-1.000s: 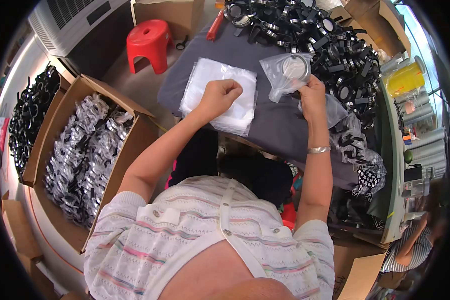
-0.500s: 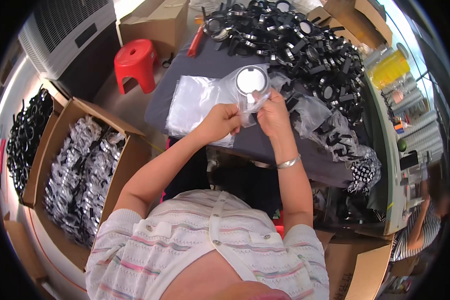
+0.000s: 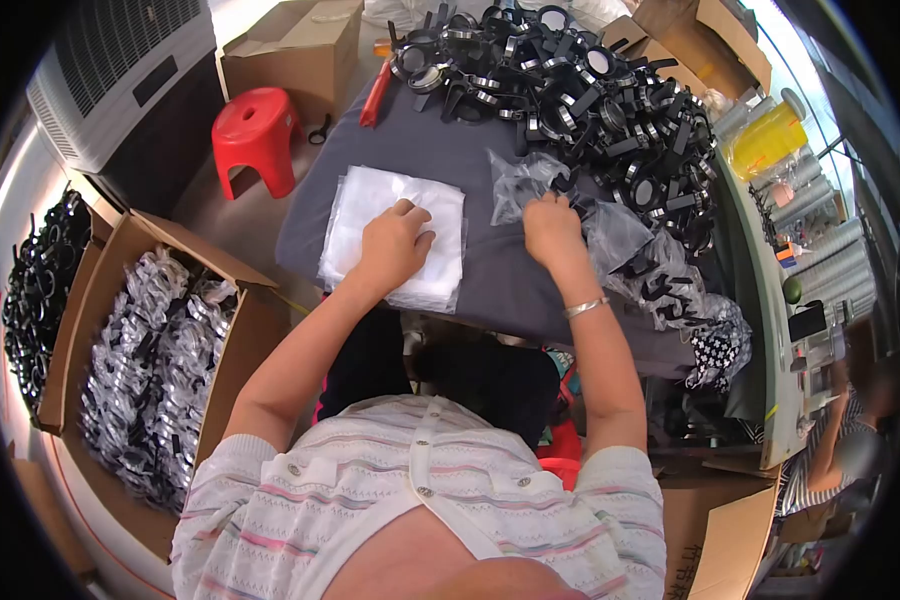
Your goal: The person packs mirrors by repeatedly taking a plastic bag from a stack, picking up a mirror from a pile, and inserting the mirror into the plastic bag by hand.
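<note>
My left hand (image 3: 396, 243) rests on a stack of clear plastic bags (image 3: 438, 222), its thumb apart and its fingers slightly bent. Farther right, my right hand (image 3: 554, 234) is closed at the edge of some crumpled clear plastic (image 3: 517, 188). A small black part (image 3: 562, 184) shows just beyond its fingertips; what lies inside the fingers is hidden. Beside that hand, more clear plastic (image 3: 615, 235) with black parts in it trails along the table's right side. Behind is a big heap of round silver-rimmed pieces with black arms (image 3: 580, 100).
At left stands a carton (image 3: 235, 350) full of bagged pieces, near a heap of black parts (image 3: 45, 290). A red stool (image 3: 257, 135) is beyond the grey-covered table (image 3: 310, 195). An open carton (image 3: 735, 530) sits at lower right, near another person (image 3: 830, 455).
The bagged round piece that was between both hands no longer shows there. My left hand has moved left onto the bag stack. My right hand has closed beside the crumpled plastic.
</note>
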Demonstrator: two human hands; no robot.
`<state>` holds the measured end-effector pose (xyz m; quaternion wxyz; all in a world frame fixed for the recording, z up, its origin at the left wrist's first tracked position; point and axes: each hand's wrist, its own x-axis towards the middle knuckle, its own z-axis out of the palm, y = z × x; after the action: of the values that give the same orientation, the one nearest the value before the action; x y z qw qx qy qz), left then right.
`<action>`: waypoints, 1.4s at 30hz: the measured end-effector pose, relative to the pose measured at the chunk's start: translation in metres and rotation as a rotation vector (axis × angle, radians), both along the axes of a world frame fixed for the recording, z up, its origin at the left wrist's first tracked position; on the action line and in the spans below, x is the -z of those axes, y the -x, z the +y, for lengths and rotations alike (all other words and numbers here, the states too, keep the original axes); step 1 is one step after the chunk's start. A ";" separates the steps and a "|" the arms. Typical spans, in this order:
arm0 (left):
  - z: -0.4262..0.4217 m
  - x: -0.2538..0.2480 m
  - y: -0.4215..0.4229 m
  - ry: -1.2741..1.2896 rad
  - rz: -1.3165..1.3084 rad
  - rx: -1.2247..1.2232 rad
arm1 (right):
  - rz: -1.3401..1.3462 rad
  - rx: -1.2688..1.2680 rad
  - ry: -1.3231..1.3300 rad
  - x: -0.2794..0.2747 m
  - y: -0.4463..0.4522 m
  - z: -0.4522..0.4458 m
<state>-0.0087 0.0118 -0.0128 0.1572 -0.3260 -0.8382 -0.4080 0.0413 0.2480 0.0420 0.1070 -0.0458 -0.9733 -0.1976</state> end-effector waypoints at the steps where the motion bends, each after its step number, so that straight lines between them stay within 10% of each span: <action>1: 0.000 -0.001 -0.001 0.006 -0.003 -0.001 | -0.074 0.015 0.062 -0.017 0.001 -0.004; 6: 0.000 0.002 0.001 -0.008 -0.015 0.005 | 0.110 -0.035 0.472 -0.086 0.055 0.032; 11: -0.001 0.000 0.000 -0.033 -0.033 0.011 | 0.563 0.171 0.330 -0.128 0.137 0.105; 21: -0.002 -0.006 0.001 -0.036 -0.001 0.010 | 0.205 0.471 0.185 -0.115 0.217 0.147; 33: 0.001 0.000 0.001 -0.037 0.029 0.017 | 0.553 -0.261 0.365 -0.131 0.072 0.057; 42: -0.002 0.001 -0.004 0.285 0.147 0.072 | 0.253 -0.555 0.051 -0.003 -0.078 -0.018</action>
<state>-0.0046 0.0098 -0.0141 0.1558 -0.4038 -0.8616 -0.2653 0.1193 0.2304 0.0450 0.2758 0.1948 -0.9323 -0.1293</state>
